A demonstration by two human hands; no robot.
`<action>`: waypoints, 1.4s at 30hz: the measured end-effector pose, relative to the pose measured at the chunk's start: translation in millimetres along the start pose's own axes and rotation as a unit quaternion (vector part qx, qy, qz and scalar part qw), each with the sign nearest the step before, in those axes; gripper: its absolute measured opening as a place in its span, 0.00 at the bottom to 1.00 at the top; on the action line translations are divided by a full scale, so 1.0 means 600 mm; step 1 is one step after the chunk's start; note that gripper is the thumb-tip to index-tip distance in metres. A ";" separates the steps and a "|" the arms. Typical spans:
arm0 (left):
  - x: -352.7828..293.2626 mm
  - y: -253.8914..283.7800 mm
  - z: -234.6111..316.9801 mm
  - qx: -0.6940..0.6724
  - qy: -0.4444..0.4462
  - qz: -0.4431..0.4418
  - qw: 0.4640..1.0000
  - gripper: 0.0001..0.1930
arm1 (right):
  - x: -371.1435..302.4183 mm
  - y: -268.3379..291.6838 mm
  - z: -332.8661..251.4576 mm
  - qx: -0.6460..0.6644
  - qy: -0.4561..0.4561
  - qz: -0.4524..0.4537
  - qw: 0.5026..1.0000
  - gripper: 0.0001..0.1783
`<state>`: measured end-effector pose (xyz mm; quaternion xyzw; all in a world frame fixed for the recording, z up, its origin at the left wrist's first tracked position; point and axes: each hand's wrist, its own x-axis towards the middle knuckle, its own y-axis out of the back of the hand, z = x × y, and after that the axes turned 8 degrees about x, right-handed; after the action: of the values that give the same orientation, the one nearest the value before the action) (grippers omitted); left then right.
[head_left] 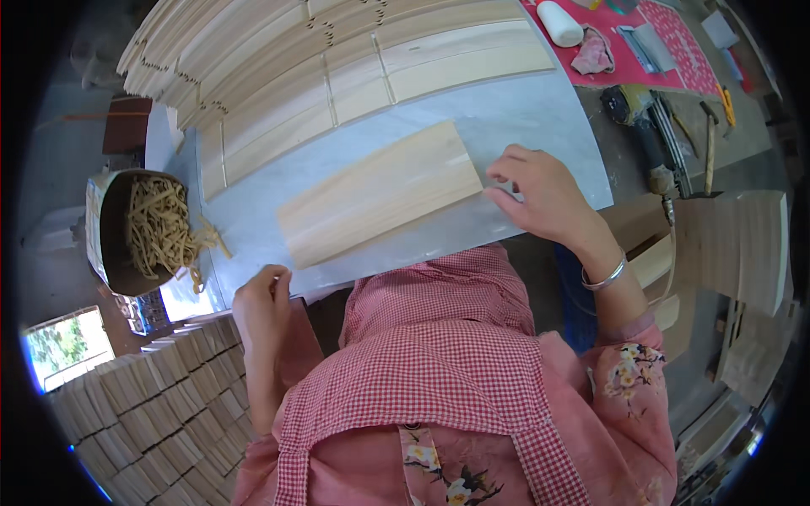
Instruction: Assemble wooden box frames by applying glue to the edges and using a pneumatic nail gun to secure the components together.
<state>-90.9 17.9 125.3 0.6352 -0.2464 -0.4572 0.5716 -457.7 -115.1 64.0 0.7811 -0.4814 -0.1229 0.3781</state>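
Observation:
A thin, pale wooden board with a slightly curved far edge lies aslant on the light grey tabletop in front of me. Just past its right end, my right hand hovers with fingers bent and a gap between thumb and forefinger. The thumb tip is close to the board's near right corner; I cannot tell if it touches. At the table's front edge, beside the board's near left corner, my left hand has its fingers drawn together. Whether anything small is between them is hidden.
Stacked boards fill the far side of the table. An open box of tangled tan strips stands at the left, some strips spilling over. More wooden pieces are stacked lower left. A hammer and a white bottle lie at the right.

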 end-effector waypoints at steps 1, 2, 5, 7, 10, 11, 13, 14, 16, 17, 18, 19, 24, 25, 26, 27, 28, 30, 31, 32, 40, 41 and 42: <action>0.003 0.008 0.012 -0.018 -0.049 0.041 0.998 0.07 | 0.004 -0.004 0.001 0.003 -0.003 0.004 1.000 0.04; 0.006 0.012 0.030 -0.037 -0.098 0.080 0.991 0.09 | 0.010 -0.009 0.002 0.049 -0.025 0.045 0.997 0.04; 0.047 -0.009 0.139 -0.092 -0.382 0.179 0.902 0.16 | 0.039 -0.035 0.003 0.184 -0.087 0.160 0.966 0.06; 0.068 -0.024 0.209 -0.076 -0.471 0.157 0.865 0.24 | 0.059 -0.057 -0.007 0.176 -0.078 0.181 0.964 0.05; 0.092 -0.056 0.267 -0.055 -0.505 0.157 0.847 0.25 | 0.081 -0.091 -0.011 0.133 -0.058 0.241 0.960 0.05; 0.097 -0.065 0.273 -0.056 -0.507 0.155 0.846 0.25 | 0.083 -0.096 -0.008 0.131 -0.060 0.242 0.960 0.05; 0.110 -0.082 0.278 -0.084 -0.505 0.135 0.848 0.25 | 0.087 -0.105 -0.005 0.132 -0.065 0.248 0.958 0.04; 0.115 -0.088 0.279 -0.097 -0.503 0.125 0.849 0.25 | 0.089 -0.108 -0.005 0.132 -0.066 0.251 0.957 0.04; 0.121 -0.096 0.282 -0.112 -0.501 0.113 0.851 0.25 | 0.092 -0.113 -0.006 0.132 -0.070 0.251 0.956 0.04; 0.122 -0.099 0.283 -0.115 -0.500 0.116 0.851 0.25 | 0.093 -0.115 -0.007 0.143 -0.076 0.255 0.953 0.04; 0.123 -0.101 0.283 -0.118 -0.499 0.120 0.850 0.25 | 0.094 -0.116 -0.008 0.154 -0.083 0.259 0.950 0.03; 0.123 -0.103 0.283 -0.120 -0.498 0.124 0.850 0.24 | 0.095 -0.118 -0.009 0.165 -0.089 0.263 0.946 0.03; 0.126 -0.107 0.285 -0.142 -0.499 0.130 0.845 0.24 | 0.097 -0.117 -0.021 0.204 -0.134 0.258 0.935 0.04; 0.126 -0.106 0.284 -0.147 -0.500 0.131 0.843 0.23 | 0.098 -0.117 -0.022 0.213 -0.147 0.256 0.931 0.04; 0.124 -0.108 0.284 -0.151 -0.498 0.129 0.844 0.23 | 0.097 -0.118 -0.023 0.211 -0.149 0.252 0.933 0.04; 0.123 -0.109 0.283 -0.152 -0.497 0.130 0.845 0.23 | 0.097 -0.121 -0.024 0.188 -0.138 0.260 0.937 0.04; 0.123 -0.109 0.284 -0.153 -0.496 0.131 0.845 0.23 | 0.098 -0.124 -0.025 0.164 -0.126 0.267 0.941 0.05; 0.123 -0.109 0.285 -0.156 -0.495 0.132 0.845 0.23 | 0.098 -0.125 -0.024 0.115 -0.103 0.282 0.947 0.06; 0.120 -0.110 0.284 -0.164 -0.489 0.129 0.847 0.23 | 0.094 -0.122 -0.022 0.131 -0.115 0.258 0.950 0.07; 0.120 -0.111 0.284 -0.162 -0.489 0.125 0.848 0.23 | 0.089 -0.115 -0.019 0.146 -0.127 0.234 0.953 0.09; 0.122 -0.114 0.274 -0.148 -0.472 0.124 0.860 0.23 | -0.099 0.138 0.168 -0.309 -0.208 0.251 0.893 0.31; 0.121 -0.112 0.275 -0.156 -0.468 0.125 0.861 0.23 | -0.124 0.155 0.197 -0.315 -0.204 0.246 0.894 0.31; 0.121 -0.112 0.274 -0.153 -0.470 0.132 0.859 0.22 | -0.144 0.168 0.229 -0.313 -0.229 0.210 0.898 0.32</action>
<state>-213.6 -110.0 51.6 0.2108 -0.4941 -0.6534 0.5334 -644.2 -132.4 26.5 0.4537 -0.6443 -0.3604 0.4991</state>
